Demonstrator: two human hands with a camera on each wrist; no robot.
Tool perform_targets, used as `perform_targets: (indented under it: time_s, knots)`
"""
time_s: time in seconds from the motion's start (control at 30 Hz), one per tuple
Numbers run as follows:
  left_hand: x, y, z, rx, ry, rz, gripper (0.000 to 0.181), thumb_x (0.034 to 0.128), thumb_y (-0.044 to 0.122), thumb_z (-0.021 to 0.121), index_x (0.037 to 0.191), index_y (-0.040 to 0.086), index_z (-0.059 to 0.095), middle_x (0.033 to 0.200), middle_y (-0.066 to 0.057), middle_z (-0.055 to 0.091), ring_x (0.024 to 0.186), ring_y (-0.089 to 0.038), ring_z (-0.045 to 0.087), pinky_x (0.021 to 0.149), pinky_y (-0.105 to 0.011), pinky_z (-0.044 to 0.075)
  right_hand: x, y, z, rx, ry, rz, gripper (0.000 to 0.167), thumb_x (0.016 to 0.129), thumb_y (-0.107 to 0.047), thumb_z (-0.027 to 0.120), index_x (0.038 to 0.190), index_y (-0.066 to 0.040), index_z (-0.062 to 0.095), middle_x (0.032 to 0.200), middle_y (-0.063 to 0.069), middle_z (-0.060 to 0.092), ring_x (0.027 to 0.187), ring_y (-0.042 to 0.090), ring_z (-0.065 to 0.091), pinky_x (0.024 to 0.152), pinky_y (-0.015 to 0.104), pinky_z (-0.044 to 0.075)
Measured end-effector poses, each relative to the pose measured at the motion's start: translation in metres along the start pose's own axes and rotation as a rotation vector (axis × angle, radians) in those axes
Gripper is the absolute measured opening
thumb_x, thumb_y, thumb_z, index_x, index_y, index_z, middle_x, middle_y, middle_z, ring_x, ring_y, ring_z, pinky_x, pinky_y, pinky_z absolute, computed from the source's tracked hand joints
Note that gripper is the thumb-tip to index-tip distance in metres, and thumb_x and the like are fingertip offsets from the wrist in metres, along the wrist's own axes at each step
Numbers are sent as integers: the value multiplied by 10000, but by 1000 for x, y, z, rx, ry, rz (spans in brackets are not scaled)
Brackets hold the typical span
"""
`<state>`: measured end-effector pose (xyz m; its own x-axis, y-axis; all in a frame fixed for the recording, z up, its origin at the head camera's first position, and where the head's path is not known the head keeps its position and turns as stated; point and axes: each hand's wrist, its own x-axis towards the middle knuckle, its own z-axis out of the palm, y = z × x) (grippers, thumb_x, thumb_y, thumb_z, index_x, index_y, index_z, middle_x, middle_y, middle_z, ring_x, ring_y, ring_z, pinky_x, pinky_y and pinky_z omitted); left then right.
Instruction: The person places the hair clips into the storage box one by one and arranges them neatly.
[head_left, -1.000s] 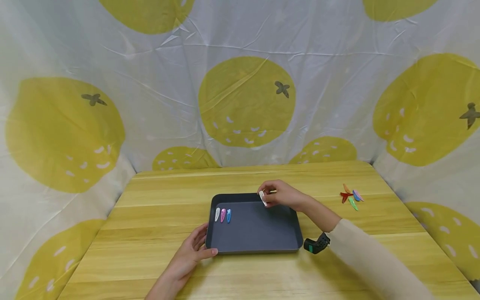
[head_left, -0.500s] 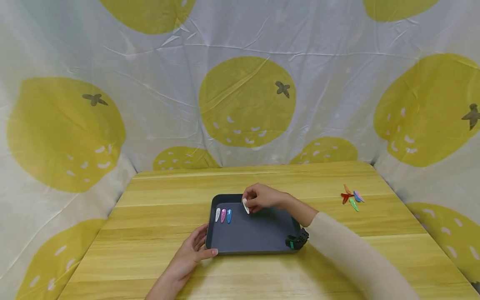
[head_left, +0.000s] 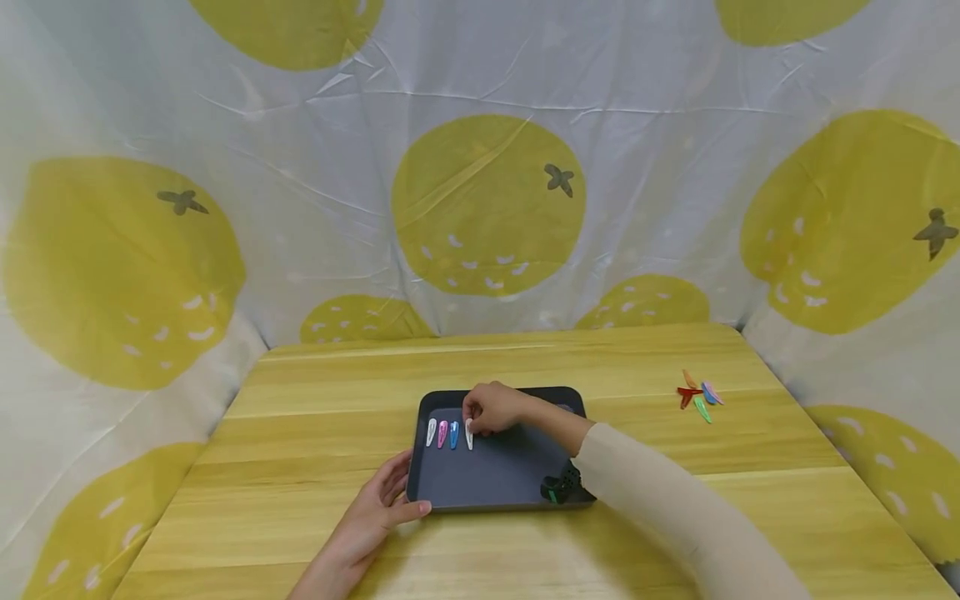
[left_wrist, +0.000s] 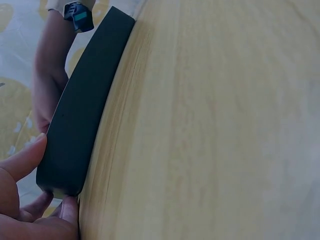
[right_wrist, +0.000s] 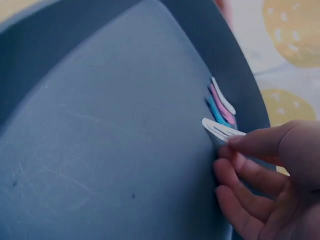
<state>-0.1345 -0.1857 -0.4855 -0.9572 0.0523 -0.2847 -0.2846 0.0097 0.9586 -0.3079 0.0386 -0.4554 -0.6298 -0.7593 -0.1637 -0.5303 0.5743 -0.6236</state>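
The right hand [head_left: 495,410] pinches a white hair clip [head_left: 469,435] over the left part of a dark tray [head_left: 495,483]. To the clip's left a blue clip [head_left: 454,435], a pink clip [head_left: 442,434] and another white clip [head_left: 431,432] lie side by side. In the right wrist view, thumb and fingers hold one end of the white clip [right_wrist: 217,129], beside the blue clip [right_wrist: 218,113]. The left hand [head_left: 372,510] grips the tray's near left corner, its thumb on the rim; the left wrist view shows it at the tray's outer wall [left_wrist: 82,105].
Several clips lie in a loose group at the table's right, among them a red clip [head_left: 687,395], an orange clip [head_left: 689,379] and a green clip [head_left: 702,409]. A lemon-patterned cloth [head_left: 487,67] hangs behind the wooden table [head_left: 285,433].
The right hand has moved left and slightly nearer across the tray with the white clip, to beside the blue one. The left hand has kept its grip on the tray.
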Motion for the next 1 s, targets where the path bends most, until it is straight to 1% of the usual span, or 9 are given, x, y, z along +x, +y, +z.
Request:
perform_targets:
  time_s: [0.17,0.27,0.43,0.6,0.8,1.0]
  knots:
    - [-1,1,0,6,14,-6,918,800,-28,850,1576,43,364,1609,-235,347,1472,-419,301,1208,-576,247,7,-3,6,-203,53,22,61,979,-151,719,918,-150,720,759,-75,611,648,96,556,592,259,461]
    - [0,1,0,10,16,-6,915,802,-33,847,1575,38,364,1602,-240,354,1468,-423,307,1204,-579,255,9,-6,7,-269,62,35,39,972,-172,724,947,-142,729,779,-75,587,656,109,535,588,270,452]
    - [1,-1,1,7,0,9,905,812,-32,840,1574,23,354,1589,-246,371,1460,-419,326,1200,-577,268,8,-8,9,-292,64,31,51,983,-185,717,988,-139,738,803,-80,590,661,112,541,594,275,464]
    - [1,0,1,3,-4,20,896,816,-30,836,1570,12,355,1582,-246,379,1463,-417,323,1204,-576,258,8,-8,9,-287,75,13,40,970,-188,736,956,-153,724,781,-74,583,652,113,536,587,283,460]
    - [0,2,1,11,6,7,906,808,-27,845,1569,6,355,1581,-255,376,1459,-428,323,1201,-581,261,7,-6,8,-269,70,-9,44,965,-185,746,951,-154,718,756,-68,576,645,113,532,585,280,453]
    - [0,2,1,15,16,-5,912,800,-25,853,1567,6,361,1578,-257,380,1459,-433,324,1197,-578,273,6,-3,7,-230,57,-39,60,977,-183,740,1013,-139,723,784,-78,592,665,97,547,614,269,468]
